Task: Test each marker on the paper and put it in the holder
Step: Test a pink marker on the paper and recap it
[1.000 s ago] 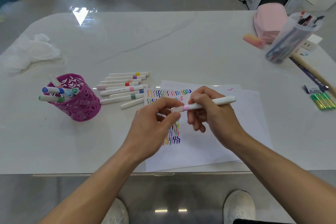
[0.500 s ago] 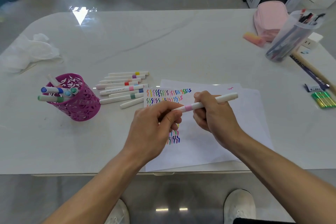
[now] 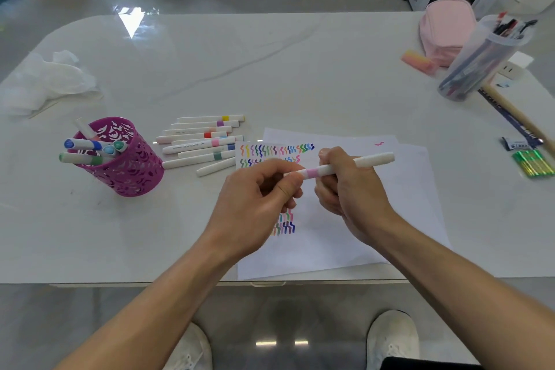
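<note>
A white marker with a pink band [image 3: 345, 167] is held level above the paper [image 3: 360, 219], between both hands. My right hand [image 3: 351, 189] grips its barrel. My left hand [image 3: 258, 201] pinches its left end, where the cap sits; the tip is hidden. The paper carries rows of coloured squiggles [image 3: 276, 150]. A row of several white markers [image 3: 201, 141] lies on the table left of the paper. The purple lattice holder [image 3: 126, 159] stands further left with several markers in it.
At the right stand a clear jar of pens [image 3: 480, 60], a pink pouch [image 3: 444, 30], a pink eraser [image 3: 417, 60], a wooden stick [image 3: 516, 114] and a green packet [image 3: 533, 162]. Crumpled white tissue [image 3: 51, 81] lies at the left. The table's front edge [image 3: 150, 282] runs just below the paper.
The marker has tilted a little, its right end higher. My left hand has slid along its left end and now covers the cap. Both hands stay over the paper.
</note>
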The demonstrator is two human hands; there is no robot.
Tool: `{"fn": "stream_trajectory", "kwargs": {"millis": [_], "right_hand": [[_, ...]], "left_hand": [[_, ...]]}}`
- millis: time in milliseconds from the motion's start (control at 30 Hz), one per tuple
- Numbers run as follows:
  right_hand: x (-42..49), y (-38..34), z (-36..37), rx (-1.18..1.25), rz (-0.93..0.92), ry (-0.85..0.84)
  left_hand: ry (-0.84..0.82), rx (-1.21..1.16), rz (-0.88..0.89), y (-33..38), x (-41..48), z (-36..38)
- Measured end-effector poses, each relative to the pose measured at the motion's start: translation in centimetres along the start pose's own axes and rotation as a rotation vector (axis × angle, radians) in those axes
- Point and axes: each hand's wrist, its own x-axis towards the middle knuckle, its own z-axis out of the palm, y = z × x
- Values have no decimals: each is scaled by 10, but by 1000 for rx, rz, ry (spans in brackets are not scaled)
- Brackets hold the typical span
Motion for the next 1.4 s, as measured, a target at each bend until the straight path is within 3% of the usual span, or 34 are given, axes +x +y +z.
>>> {"fn": "stream_trajectory", "kwargs": {"millis": [133,300,433,600,767,933,1200,1400], "right_hand": [[4,-2,-1,67,81,-53],[9,3,-6,142,121,-2],[12,8,-6,20,61,85],[13,16,1,-252,-129,187],[11,22,7,-359,-193,159],[12,26,12,-389,-222,130],[15,31,17,-412,-244,110],[16,34,15,-463,-263,87]], "left_hand": [[74,-160,-20,2,6,-14],[224,-368,-53,3,9,-31],[361,-392,33,10,10,-52],[604,-115,213,19,4,-78],[863,189,426,26,-4,-108],[1013,269,366,18,-13,-150],[985,355,262,2,-16,-168],[849,556,32,-8,-15,-163]]}}
